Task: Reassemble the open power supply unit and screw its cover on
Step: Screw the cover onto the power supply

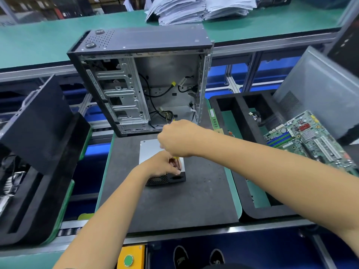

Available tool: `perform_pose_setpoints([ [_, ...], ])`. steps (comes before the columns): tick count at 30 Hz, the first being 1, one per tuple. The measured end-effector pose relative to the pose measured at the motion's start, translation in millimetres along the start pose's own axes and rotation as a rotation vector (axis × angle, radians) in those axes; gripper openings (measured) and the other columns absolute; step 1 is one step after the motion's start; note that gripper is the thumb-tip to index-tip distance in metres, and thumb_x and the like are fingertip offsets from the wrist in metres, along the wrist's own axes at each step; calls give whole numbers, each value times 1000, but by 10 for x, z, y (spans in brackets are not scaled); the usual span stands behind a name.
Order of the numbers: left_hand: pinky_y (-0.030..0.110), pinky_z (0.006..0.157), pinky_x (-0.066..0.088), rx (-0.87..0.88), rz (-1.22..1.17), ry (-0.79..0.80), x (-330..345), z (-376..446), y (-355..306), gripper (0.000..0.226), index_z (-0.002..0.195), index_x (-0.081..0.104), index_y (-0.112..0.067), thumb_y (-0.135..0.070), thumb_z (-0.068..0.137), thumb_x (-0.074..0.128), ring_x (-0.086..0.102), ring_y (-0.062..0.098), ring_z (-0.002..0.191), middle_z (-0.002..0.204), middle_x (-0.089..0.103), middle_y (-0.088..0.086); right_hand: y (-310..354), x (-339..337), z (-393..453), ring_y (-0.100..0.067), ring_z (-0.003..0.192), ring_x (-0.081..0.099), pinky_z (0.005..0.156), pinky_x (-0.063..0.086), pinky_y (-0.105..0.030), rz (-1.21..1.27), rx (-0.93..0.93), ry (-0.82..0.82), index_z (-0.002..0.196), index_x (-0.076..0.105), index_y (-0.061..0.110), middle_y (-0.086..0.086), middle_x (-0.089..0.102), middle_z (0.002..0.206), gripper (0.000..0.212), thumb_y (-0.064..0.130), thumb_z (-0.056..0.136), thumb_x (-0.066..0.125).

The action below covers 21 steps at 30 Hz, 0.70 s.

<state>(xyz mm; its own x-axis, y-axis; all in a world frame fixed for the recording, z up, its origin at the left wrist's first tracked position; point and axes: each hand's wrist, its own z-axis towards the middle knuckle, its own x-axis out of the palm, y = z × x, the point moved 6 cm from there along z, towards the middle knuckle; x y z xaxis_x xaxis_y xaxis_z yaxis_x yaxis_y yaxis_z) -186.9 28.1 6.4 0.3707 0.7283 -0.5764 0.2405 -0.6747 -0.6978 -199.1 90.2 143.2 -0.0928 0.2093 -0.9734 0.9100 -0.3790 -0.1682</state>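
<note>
power supply unit (153,150) lay on the dark mat (194,191) at bench centre, 6 o'clock of the open pc case (139,82). left hand (162,166) fingers pinched at its near edge; right hand (177,137) curled around a yellow-handled screwdriver (176,157) above it.

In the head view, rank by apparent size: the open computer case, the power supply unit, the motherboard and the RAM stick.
1. computer case
2. motherboard
3. power supply unit, partly hidden by the hands, so its place against the motherboard is unsure
4. RAM stick
</note>
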Motion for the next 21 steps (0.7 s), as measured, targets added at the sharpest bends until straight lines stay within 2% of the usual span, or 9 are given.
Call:
perform_pose_setpoints([
  [2,5,48,35,14,14,1,9,17,-10,10,78,65,-14,-8,77,73,48,-7,51,54,54,-19,-40,39,-21,-26,69,47,51,31,-32,-22,32,29,90,51,12,-3,41,79,14,21,97,43],
  [4,6,47,35,10,8,-1,8,30,-5,10,79,65,-14,-10,76,74,48,-7,50,54,54,-18,-72,109,-43,-25,71,49,52,33,-34,96,22,134,97,45,13,-4,39,94,14,26,95,46],
  [6,6,47,35,6,29,8,3,28,-1,10,83,67,-13,-12,76,73,49,-6,52,59,53,-16,-48,109,-63,-24,75,52,54,38,-36,240,-48,200,97,46,13,-4,39,103,14,16,87,54],
  [9,10,54,38,-5,45,48,10,34,-10,10,83,67,-16,-13,75,71,50,2,60,62,53,-14,-12,6,-34,-23,77,53,54,38,-31,198,-87,70,84,51,14,-4,47,89,9,10,83,58],
  [12,23,65,42,-10,48,56,6,32,-23,13,86,67,-10,-11,75,72,48,12,65,67,51,-7,-7,-2,13,-25,68,45,51,31,-31,24,-6,0,85,50,13,-1,35,72,14,21,96,49],
  [15,22,63,43,-10,41,50,3,32,-31,13,87,67,-8,-9,75,72,48,10,64,68,53,-4,-27,46,10,-24,64,46,46,26,-31,-14,25,24,88,44,13,-2,37,75,11,19,97,42],
  [17,20,60,44,-11,43,48,-2,30,-33,15,88,67,-9,-11,75,73,50,9,63,70,56,-3,-54,89,-8,-24,66,49,50,35,-36,129,4,134,94,41,9,-4,39,94,11,20,94,44],
  [19,26,67,46,-3,50,59,-3,40,-35,14,88,67,-9,-9,75,72,52,10,66,73,58,-2,-34,76,-20,-27,72,54,56,40,-36,203,-61,204,102,51,3,-8,44,105,18,13,87,49],
  [21,28,72,48,-5,57,69,-4,45,-44,13,86,68,-9,-8,74,71,53,8,67,71,58,-6,-8,52,-6,-29,73,56,54,37,-32,150,-71,144,90,57,3,-11,52,93,12,12,86,52],
])
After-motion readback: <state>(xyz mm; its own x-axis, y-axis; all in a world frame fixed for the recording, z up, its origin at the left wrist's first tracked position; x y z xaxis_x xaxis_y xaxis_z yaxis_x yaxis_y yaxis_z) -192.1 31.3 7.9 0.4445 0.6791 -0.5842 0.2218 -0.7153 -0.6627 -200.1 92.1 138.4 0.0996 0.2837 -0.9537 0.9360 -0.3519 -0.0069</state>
